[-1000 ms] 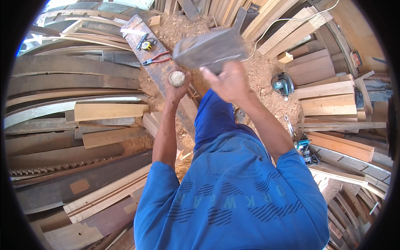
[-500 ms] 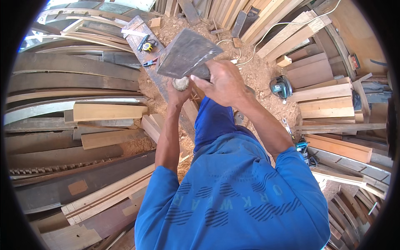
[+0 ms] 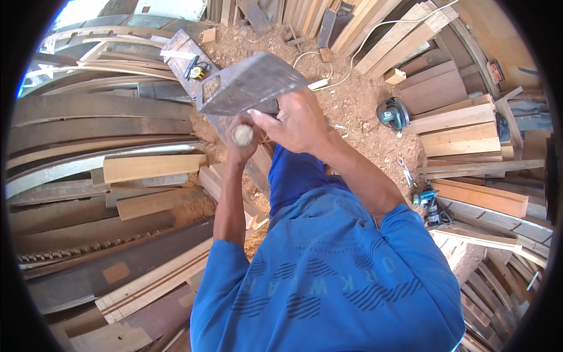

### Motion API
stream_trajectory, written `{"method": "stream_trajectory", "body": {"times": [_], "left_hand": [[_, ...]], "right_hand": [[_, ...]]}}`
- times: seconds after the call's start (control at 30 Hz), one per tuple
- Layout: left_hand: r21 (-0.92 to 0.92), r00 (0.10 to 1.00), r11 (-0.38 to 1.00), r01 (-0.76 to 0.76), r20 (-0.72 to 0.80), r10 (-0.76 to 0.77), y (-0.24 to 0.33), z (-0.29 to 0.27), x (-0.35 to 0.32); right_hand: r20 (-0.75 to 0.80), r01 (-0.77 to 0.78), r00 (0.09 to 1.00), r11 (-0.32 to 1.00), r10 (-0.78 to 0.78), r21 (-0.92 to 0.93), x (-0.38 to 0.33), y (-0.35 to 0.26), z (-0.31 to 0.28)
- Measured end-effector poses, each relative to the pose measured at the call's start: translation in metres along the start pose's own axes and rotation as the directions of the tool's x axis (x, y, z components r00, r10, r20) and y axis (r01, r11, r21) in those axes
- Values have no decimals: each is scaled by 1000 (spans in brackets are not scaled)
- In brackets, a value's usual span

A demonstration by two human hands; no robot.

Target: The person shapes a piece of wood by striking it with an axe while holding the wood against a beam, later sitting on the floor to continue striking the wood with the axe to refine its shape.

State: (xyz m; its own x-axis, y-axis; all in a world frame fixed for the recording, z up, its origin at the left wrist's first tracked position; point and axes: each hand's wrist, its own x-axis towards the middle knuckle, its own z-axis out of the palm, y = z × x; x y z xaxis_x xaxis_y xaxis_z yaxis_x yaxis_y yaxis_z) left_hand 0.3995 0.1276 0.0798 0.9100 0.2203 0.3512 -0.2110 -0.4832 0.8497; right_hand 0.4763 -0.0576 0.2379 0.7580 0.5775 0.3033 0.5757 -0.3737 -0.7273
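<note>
L hand [image 3: 240, 154]: closed rnd pale-tipped handle [image 3: 242, 135] | R hand [image 3: 302, 120]: closed, gripping tilted gry block [image 3: 252, 82]

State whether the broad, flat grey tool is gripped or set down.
Gripped: the right hand holds the grey tool near its right end.
</note>
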Motion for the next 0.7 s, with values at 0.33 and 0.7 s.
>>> {"method": "stream_trajectory", "body": {"times": [0.33,0.7], "left_hand": [[77,998,995,59,22,-61,-30,-1,-17],[-588,889,729,351,-37,-457,-94,0,-43]], "right_hand": [[455,12,871,919,184,-394,-2,17,27],[369,-46,923,983,109,-176,-7,0,27]]}}
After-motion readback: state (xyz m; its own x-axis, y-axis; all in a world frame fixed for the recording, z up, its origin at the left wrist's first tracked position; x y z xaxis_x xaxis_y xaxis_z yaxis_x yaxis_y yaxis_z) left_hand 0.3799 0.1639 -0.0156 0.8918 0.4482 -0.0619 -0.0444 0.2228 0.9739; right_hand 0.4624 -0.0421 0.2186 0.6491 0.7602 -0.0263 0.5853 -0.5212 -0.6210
